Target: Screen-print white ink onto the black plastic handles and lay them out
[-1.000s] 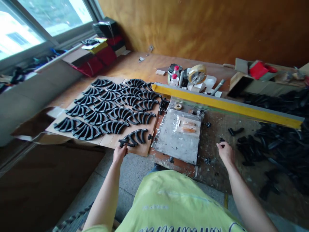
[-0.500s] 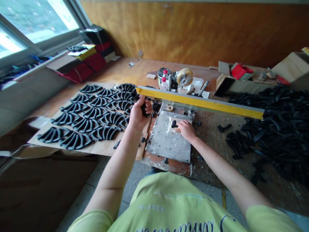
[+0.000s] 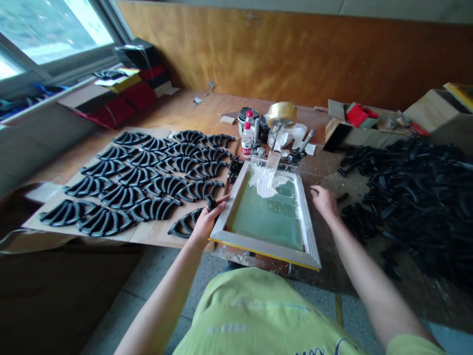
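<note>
A screen-printing frame with a green mesh lies low before me, white ink spread at its far end. In that ink stands a flat scraper. My left hand is closed around a curved black plastic handle, its fingers at the frame's left edge. Just right of the frame, my right hand is held in the air with its fingers partly stretched out and nothing seen in them. The grey plate is hidden under the frame.
Fanned rows of black handles cover cardboard on the left. A heap of loose handles lies on the right. Behind the frame stand a red-capped bottle, a tin and a tape roll. A box stands back right.
The raised frame has come down flat over the grey plate. My left hand moved down and nearer with it. My right hand left the black handle on the plate and moved right.
</note>
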Demonstrator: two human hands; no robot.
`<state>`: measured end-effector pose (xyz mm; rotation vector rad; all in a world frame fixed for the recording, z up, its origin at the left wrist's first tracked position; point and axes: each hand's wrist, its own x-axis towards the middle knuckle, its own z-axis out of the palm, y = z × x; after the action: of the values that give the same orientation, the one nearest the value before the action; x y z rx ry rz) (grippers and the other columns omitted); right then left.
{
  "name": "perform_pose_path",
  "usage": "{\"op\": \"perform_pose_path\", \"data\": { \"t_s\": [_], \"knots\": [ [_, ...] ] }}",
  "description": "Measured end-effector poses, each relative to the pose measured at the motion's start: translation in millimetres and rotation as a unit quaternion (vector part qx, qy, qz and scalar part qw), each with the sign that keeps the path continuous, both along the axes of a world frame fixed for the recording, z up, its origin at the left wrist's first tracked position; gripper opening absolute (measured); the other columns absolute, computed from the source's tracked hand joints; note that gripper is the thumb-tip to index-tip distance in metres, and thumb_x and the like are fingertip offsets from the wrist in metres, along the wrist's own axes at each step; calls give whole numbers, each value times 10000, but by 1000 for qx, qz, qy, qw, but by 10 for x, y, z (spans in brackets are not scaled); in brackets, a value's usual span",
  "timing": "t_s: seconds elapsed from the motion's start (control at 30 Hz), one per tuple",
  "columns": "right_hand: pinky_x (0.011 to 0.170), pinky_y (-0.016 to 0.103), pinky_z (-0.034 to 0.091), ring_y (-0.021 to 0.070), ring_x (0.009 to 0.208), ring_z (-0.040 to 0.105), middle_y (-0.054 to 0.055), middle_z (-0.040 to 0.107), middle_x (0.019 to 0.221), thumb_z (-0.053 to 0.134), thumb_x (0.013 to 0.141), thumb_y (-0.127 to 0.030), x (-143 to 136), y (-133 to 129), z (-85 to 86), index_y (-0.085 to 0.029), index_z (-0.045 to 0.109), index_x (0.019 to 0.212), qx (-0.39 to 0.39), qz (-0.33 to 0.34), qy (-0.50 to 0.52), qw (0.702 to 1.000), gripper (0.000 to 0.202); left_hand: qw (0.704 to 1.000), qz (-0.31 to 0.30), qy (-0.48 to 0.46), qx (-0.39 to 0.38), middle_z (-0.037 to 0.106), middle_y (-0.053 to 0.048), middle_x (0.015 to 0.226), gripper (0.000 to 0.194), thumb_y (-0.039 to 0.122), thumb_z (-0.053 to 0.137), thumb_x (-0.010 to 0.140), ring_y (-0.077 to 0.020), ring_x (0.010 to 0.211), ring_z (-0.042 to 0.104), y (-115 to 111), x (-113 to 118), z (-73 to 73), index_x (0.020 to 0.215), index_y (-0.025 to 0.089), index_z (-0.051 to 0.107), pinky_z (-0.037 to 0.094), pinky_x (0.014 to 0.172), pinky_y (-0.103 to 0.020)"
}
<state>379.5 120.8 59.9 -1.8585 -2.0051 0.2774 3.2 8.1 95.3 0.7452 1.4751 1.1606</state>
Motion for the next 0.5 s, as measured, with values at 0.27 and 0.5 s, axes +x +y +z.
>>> {"op": "perform_pose_path", "data": {
  "t_s": [0.27, 0.5],
  "knots": [
    [933, 387, 468, 276, 1101, 549, 142, 604, 1183, 645, 859, -161, -1106, 692, 318, -133, 577, 1198, 60, 191, -94, 975, 346, 999, -12, 40, -8, 694, -72, 1222, 525, 380, 769, 671, -279, 1273, 540, -127, -16, -788, 1149, 171, 712, 391, 1076, -335],
    [827, 326, 435, 227, 915, 587, 145, 652, 939, 509, 860, -48, -1163, 258, 118, -88, 618, 926, -1, 244, -150, 958, 133, 999, 7, 40, -20, 738, -67, 1105, 495, 379, 768, 669, -284, 1133, 632, -133, -15, -895, 1115, 166, 734, 449, 1006, -346]
  ]
}}
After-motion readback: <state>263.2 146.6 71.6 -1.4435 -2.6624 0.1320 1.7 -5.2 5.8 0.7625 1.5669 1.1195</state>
